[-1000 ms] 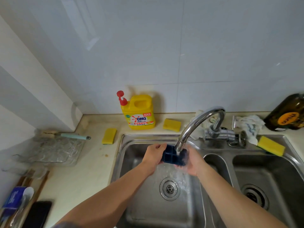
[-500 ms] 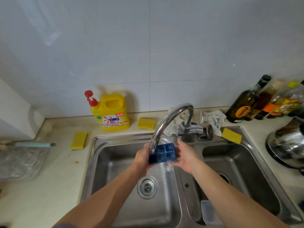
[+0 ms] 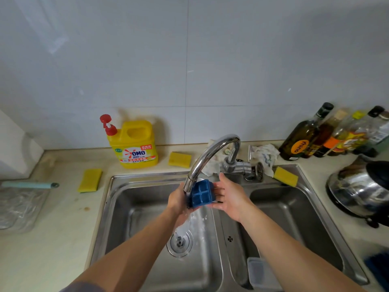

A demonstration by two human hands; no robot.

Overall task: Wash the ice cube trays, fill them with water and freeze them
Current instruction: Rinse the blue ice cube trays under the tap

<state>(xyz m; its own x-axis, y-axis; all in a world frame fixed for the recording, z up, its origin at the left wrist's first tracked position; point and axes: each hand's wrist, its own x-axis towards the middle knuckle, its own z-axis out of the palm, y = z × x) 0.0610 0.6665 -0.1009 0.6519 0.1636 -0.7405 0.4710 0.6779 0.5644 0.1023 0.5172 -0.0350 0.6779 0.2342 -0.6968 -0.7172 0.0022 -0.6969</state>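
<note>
Closest in, two bare forearms reach out over a double-basin stainless steel sink (image 3: 134,199), where a clear rectangular plastic container (image 3: 255,270) lies in the right basin and a round metal drain strainer (image 3: 179,242) sits in the floor of the left one. Above that drain, the left hand (image 3: 178,200) grips the left edge of a small dark-blue plastic ice cube tray (image 3: 201,193), its fingers curled round and under it, their tips hidden by the spout. The right hand (image 3: 230,199) is spread wide, thumb raised, with its nearly straight fingers (image 3: 217,196) pressed against the tray's right side rather than wrapped round it. The tray is tilted so its four square cells face the camera, held just under the mouth of a curved chrome faucet (image 3: 212,154), and water (image 3: 189,220) runs off the left hand toward the drain. Farther back, on the pale countertop (image 3: 63,218), flat yellow sponges lie left of the sink (image 3: 90,180), behind it (image 3: 180,159) and at its right rear corner (image 3: 285,176). A yellow detergent jug with a red pump (image 3: 134,144) stands against the white tiled wall (image 3: 189,60), and dark glass bottles (image 3: 303,138) cluster at far right behind a shiny steel kettle (image 3: 357,190).
</note>
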